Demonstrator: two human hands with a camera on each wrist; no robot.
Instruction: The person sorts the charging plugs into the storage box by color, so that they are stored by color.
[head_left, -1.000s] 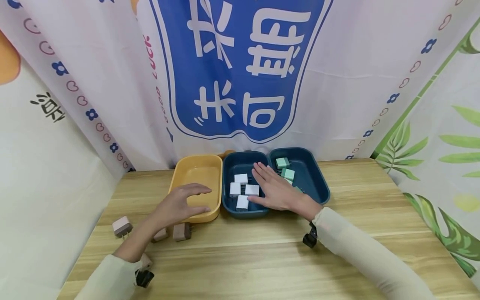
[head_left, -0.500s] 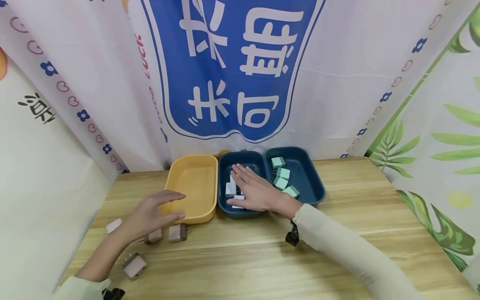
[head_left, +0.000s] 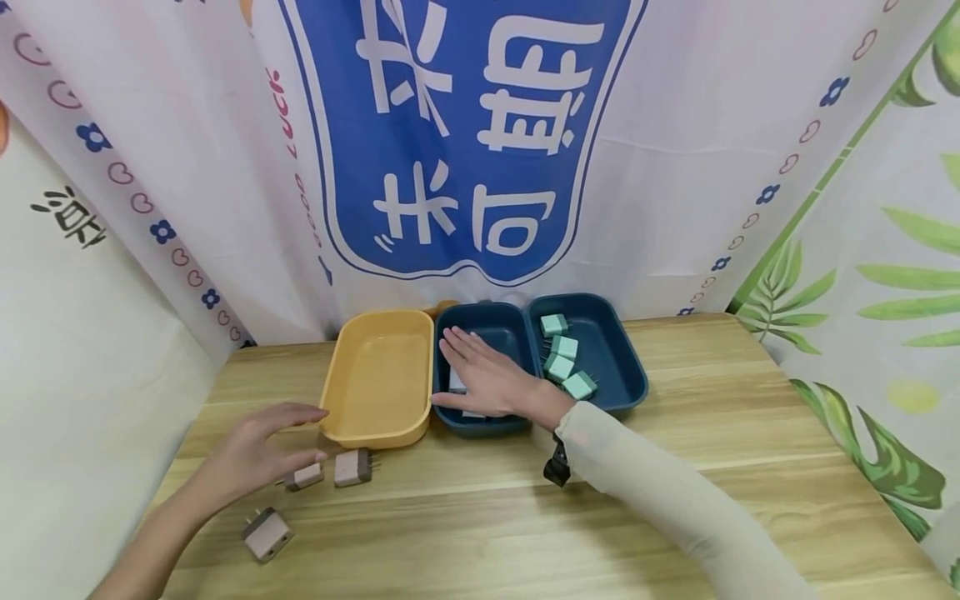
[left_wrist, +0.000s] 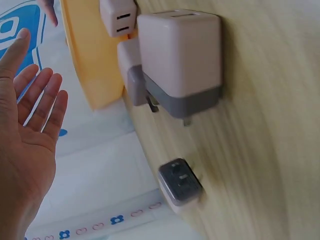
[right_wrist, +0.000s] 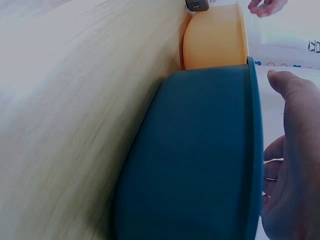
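My left hand (head_left: 251, 450) hovers left of the yellow tray (head_left: 378, 379) with thumb and fingers spread and nothing in them. Near it on the table lie pink-and-grey charger plugs: one charger (head_left: 352, 467), another (head_left: 303, 476) partly behind the thumb, and a third (head_left: 267, 534) closer to me. The left wrist view also shows a dark-faced charger (left_wrist: 180, 180), which the left hand hides in the head view. Above the middle blue tray (head_left: 483, 429) my right hand (head_left: 487, 382) is held flat, fingers straight, covering most of the white chargers (head_left: 457, 382) inside.
Several mint-green chargers (head_left: 559, 367) lie in the right blue tray (head_left: 607, 350). All three trays stand side by side at the table's back edge, against a printed curtain (head_left: 660, 167). Wooden tabletop (head_left: 480, 525) stretches in front of them.
Both hands have moved left. The left hand has gone from over the yellow tray to beside it; the right hand now covers more of the middle tray, uncovering the green chargers.
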